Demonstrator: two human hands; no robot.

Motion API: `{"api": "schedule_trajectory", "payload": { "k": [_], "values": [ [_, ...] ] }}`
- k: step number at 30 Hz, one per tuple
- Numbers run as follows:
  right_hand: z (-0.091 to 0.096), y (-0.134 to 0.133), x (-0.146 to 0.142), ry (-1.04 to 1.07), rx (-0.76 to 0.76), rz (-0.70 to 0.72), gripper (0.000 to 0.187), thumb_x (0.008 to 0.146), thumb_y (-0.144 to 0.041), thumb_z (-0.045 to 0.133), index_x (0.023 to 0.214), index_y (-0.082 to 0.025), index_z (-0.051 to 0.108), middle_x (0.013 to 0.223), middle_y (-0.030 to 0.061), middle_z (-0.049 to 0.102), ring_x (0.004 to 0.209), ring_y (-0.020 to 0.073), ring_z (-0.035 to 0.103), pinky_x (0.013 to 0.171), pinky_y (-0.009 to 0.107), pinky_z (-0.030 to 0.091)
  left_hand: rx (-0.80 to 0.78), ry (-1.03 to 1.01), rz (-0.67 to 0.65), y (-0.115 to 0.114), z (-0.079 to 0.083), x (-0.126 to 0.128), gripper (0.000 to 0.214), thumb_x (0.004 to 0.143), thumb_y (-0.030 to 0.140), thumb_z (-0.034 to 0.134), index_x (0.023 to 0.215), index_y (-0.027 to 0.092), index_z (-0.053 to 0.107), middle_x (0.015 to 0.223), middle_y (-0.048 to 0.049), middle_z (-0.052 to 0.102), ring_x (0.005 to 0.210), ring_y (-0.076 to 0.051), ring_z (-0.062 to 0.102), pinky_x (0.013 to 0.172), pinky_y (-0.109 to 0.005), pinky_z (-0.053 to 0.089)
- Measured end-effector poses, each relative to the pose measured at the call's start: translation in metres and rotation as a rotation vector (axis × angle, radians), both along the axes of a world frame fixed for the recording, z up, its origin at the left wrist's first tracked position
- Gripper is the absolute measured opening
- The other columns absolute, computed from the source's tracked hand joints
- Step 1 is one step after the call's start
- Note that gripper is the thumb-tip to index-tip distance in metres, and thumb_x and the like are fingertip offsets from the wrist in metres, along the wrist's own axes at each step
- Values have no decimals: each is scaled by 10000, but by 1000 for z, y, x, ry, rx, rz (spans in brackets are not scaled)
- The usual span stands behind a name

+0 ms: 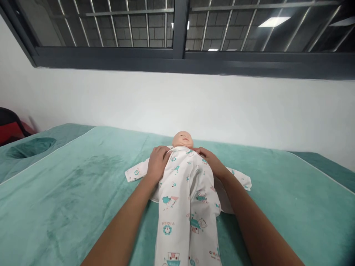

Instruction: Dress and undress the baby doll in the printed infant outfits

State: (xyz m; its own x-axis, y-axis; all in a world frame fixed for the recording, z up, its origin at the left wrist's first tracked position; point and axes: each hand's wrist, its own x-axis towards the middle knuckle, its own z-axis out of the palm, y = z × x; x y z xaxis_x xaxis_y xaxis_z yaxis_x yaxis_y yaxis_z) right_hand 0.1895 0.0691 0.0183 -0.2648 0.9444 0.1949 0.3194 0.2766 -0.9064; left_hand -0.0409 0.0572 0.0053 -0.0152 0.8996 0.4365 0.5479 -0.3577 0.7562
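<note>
A baby doll (183, 139) lies on its back, its bald head toward the wall. Spread out beneath it is a white printed baby top, with one sleeve (137, 171) reaching left and the other sleeve (240, 178) reaching right. White baby trousers (177, 207) with teal and pink prints lie over the doll's body, waist edge near its chin and legs running toward me. My left hand (159, 161) is closed at the upper left corner of the trousers. At the upper right corner, my right hand (211, 161) has its fingers bent on the cloth. Fingertips of both hands are partly hidden.
A teal cloth-covered bed (83, 199) spreads under everything, with a round hollow (31, 147) at its left end. Behind it rises a white wall (177, 99) below a dark-framed barred window (177, 55). A red and black object (11, 127) stands at far left.
</note>
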Motion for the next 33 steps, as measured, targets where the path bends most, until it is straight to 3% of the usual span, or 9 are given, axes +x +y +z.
{"api": "schedule_trajectory", "payload": {
  "k": [3, 8, 12, 15, 19, 25, 29, 33],
  "values": [
    [0, 5, -2, -140, 63, -118, 277, 823, -465, 527, 701, -226, 456, 688, -30, 518, 693, 165, 462, 661, 283, 346, -82, -54, 70, 3, 0, -1, 220, 902, 335, 430, 839, 216, 604, 896, -33, 667, 874, -202, 578, 812, -308, 424],
    [-4, 21, -9, -273, 145, -330, 298, 839, -467, 486, 674, -238, 391, 586, -45, 392, 585, 151, 370, 571, 281, 273, -140, -86, 211, 12, -5, -4, 217, 887, 267, 393, 815, 191, 583, 866, -58, 675, 825, -209, 596, 745, -307, 434],
    [-10, 26, -9, -267, 144, -331, 300, 828, -471, 512, 667, -234, 424, 588, -37, 459, 586, 154, 422, 567, 278, 295, -126, -37, 162, 15, -13, -3, 227, 874, 240, 425, 908, 192, 644, 969, -75, 703, 919, -226, 615, 829, -334, 444],
    [-14, 20, -8, -245, 170, -321, 230, 839, -452, 505, 761, -236, 511, 693, -18, 592, 661, 171, 522, 614, 278, 352, -79, -9, 108, 13, -18, -3, 279, 867, 220, 440, 1033, 201, 664, 1104, -81, 689, 1023, -232, 602, 908, -350, 436],
    [-20, 1, -6, -213, 243, -331, 210, 882, -395, 447, 938, -237, 574, 956, 32, 683, 876, 207, 603, 758, 315, 423, -3, 22, 48, 7, -22, -6, 310, 828, 179, 481, 1067, 213, 676, 1151, -74, 674, 1072, -238, 579, 969, -370, 419],
    [-30, -42, 2, -166, 438, -372, 249, 863, -265, 438, 1068, -209, 569, 1186, 99, 597, 1112, 239, 531, 966, 390, 385, 115, 17, 70, -17, -23, -10, 307, 834, 163, 465, 1076, 190, 652, 1166, -93, 637, 1115, -242, 529, 1000, -389, 389],
    [-28, -82, 6, -31, 436, -442, 179, 868, -295, 482, 990, -210, 581, 1087, 77, 609, 1021, 218, 553, 910, 358, 419, 142, -56, 157, -50, -20, -9, 233, 907, 277, 433, 1024, 193, 617, 1073, -81, 636, 1018, -219, 561, 908, -356, 434],
    [-24, -121, 7, -2, 191, -386, 251, 885, -440, 494, 810, -209, 557, 735, -15, 547, 690, 156, 491, 635, 265, 388, -72, -153, 108, -91, -17, -9, 266, 898, 448, 475, 844, 204, 567, 799, 1, 609, 753, -170, 552, 697, -285, 431]
  ]
}}
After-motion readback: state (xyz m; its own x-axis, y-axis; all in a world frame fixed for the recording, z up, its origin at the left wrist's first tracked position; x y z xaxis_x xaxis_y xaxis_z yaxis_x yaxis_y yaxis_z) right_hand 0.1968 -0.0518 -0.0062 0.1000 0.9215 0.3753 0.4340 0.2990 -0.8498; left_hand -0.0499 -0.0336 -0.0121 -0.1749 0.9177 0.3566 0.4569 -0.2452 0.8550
